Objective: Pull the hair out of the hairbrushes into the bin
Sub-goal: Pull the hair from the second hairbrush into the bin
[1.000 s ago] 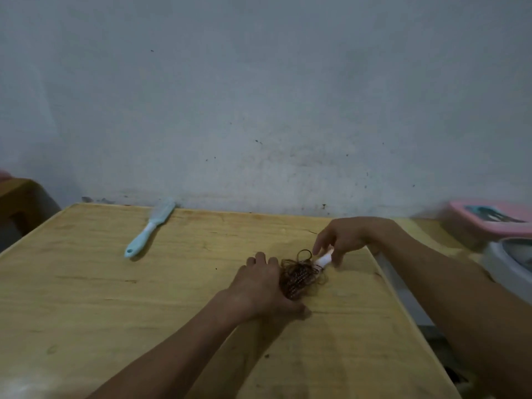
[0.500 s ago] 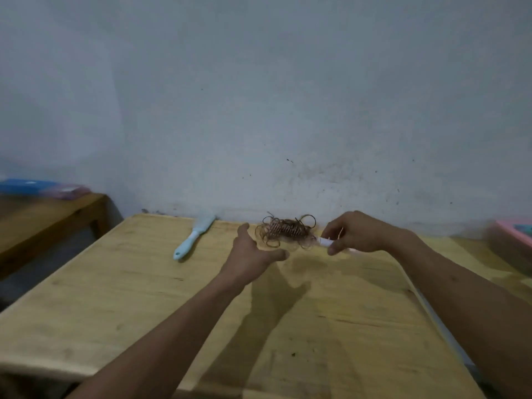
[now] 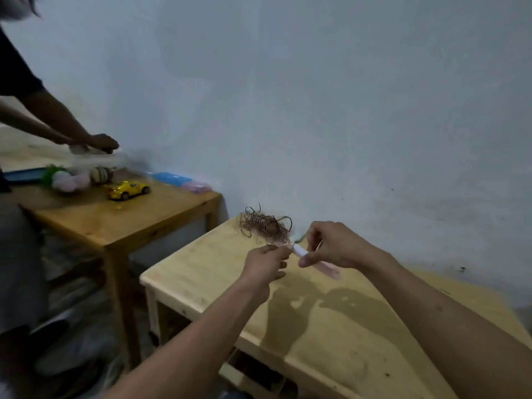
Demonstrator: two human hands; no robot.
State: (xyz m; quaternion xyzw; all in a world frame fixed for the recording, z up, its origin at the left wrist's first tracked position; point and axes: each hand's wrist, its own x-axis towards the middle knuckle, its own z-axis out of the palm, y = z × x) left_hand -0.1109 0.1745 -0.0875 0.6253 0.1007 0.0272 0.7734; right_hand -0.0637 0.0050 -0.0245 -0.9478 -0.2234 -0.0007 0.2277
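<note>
A pink hairbrush [image 3: 299, 250] is held in the air above the wooden table [image 3: 331, 326]. Its head is wrapped in a tangle of brown hair [image 3: 264, 226]. My right hand [image 3: 331, 246] grips the brush handle, whose end sticks out below the hand. My left hand [image 3: 266, 262] pinches the brush at the neck just below the hair. A sliver of the light blue brush [image 3: 298, 236] shows behind the held brush. No bin is in view.
A second wooden table [image 3: 129, 220] stands to the left with a yellow toy car [image 3: 128, 190], soft toys [image 3: 72, 178] and blue and pink boxes [image 3: 181, 181]. Another person [image 3: 34, 116] works over it. A gap separates the two tables.
My view has swung left, bringing the second table and the other person into sight. The brush stays lifted; my left hand has closed onto its neck.
</note>
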